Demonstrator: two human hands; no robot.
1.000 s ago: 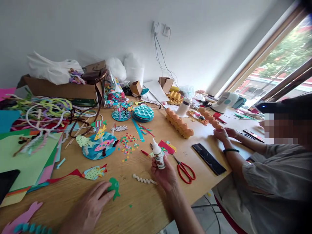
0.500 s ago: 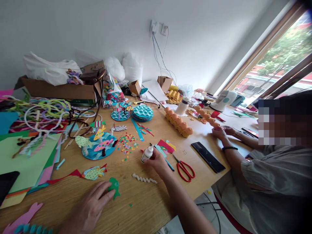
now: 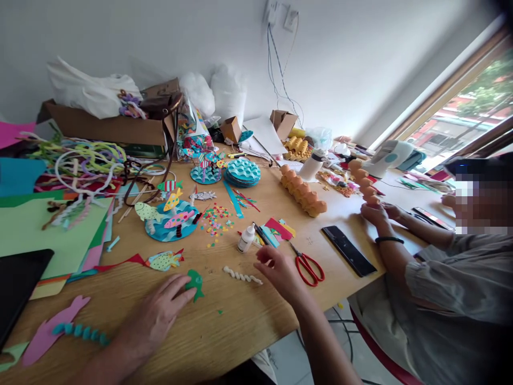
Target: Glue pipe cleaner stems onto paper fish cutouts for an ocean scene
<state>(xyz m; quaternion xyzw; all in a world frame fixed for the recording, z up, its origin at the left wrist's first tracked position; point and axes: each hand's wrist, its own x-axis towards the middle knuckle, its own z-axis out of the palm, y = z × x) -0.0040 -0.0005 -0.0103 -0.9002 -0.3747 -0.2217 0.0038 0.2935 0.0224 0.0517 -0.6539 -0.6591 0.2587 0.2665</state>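
Observation:
My left hand (image 3: 154, 315) rests on the table at the lower left, its fingertips on the edge of a green paper fish (image 3: 194, 284). No bottle is in my right hand (image 3: 278, 270), whose fingers are apart and curved just right of the upright white glue bottle (image 3: 246, 238). A twisted white pipe cleaner (image 3: 242, 275) lies between my hands. Beyond it, a blue round base (image 3: 154, 229) bears several paper fish. A spotted paper fish (image 3: 165, 260) lies flat behind my left hand.
Red-handled scissors (image 3: 309, 269) and a black phone (image 3: 348, 250) lie to the right. Another person's hands (image 3: 377, 214) hold an orange egg-carton strip (image 3: 364, 182). A pink paper fish (image 3: 56, 329) is at the lower left, near coloured sheets (image 3: 68, 235).
My right hand has let go of the glue bottle, which now stands on the table, and has moved off to its right. My left hand stays at the green fish. The view has shifted.

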